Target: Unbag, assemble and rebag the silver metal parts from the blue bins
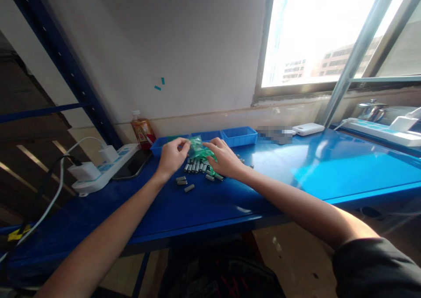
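My left hand [174, 156] is closed, thumb and fingers pinching the edge of a thin green plastic bag [196, 147]. My right hand [225, 157] is at the bag's right side with its fingers apart, the index finger and thumb close to the plastic. Whether the right fingers touch the bag, I cannot tell. Below the bag, several short metal cylinders [196, 166] lie clustered on the blue table [210, 210]. A few loose cylinders [189, 188] lie nearer me, and others show partly behind my right hand.
Blue plastic bins [240, 136] stand along the wall. To the left are a bottle [142, 130], a phone [133, 164] and a white power strip [95, 179] with plugged-in chargers. A white device [308, 129] and a second power strip [381, 131] lie at the right, near a metal pole [345, 76].
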Available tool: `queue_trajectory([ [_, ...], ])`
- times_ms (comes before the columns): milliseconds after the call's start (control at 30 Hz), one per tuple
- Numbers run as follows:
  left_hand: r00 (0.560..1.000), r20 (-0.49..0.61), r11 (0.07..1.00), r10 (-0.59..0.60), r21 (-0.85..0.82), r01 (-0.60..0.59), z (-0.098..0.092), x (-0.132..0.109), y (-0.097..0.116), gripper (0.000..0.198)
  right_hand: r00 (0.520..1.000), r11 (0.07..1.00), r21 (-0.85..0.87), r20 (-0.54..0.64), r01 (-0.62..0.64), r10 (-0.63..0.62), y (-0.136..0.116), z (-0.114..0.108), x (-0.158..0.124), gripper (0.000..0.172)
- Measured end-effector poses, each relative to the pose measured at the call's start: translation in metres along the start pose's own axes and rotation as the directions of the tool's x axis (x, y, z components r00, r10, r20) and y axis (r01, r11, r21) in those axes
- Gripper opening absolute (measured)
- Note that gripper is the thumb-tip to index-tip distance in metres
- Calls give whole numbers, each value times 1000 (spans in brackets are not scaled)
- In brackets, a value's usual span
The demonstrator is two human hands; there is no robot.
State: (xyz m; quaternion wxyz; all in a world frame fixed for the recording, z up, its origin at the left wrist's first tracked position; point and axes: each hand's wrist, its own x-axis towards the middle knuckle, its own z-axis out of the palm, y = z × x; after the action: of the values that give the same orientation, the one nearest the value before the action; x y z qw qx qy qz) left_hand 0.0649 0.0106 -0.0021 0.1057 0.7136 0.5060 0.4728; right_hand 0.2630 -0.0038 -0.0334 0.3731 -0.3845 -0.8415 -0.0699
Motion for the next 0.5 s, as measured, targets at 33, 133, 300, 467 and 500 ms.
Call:
queue_trajectory([
  [33, 986, -104, 976, 128, 191, -107, -8, 8, -4, 29, 1000, 1000, 2, 1, -8, 8, -1, 0, 0, 47],
  [133, 947, -191, 843, 259, 523, -125, -29, 33, -22, 33, 999, 1000, 0, 27, -22, 22, -4, -2, 1, 44],
  [300, 985, -13, 808, 170, 574, -132, -23, 33, -55, 57, 995, 995, 2, 3, -103, 103, 5, -12, 7, 49],
  [467, 950, 254, 878, 184, 392, -275, 16, 4, -47, 45, 963, 977, -2, -167, -214, 211, 27, -28, 13, 39],
  [500, 937, 286, 882, 201, 363, -299, 21, 1, -43, 43, 959, 975, 1, -181, -220, 217, 30, -29, 13, 37],
])
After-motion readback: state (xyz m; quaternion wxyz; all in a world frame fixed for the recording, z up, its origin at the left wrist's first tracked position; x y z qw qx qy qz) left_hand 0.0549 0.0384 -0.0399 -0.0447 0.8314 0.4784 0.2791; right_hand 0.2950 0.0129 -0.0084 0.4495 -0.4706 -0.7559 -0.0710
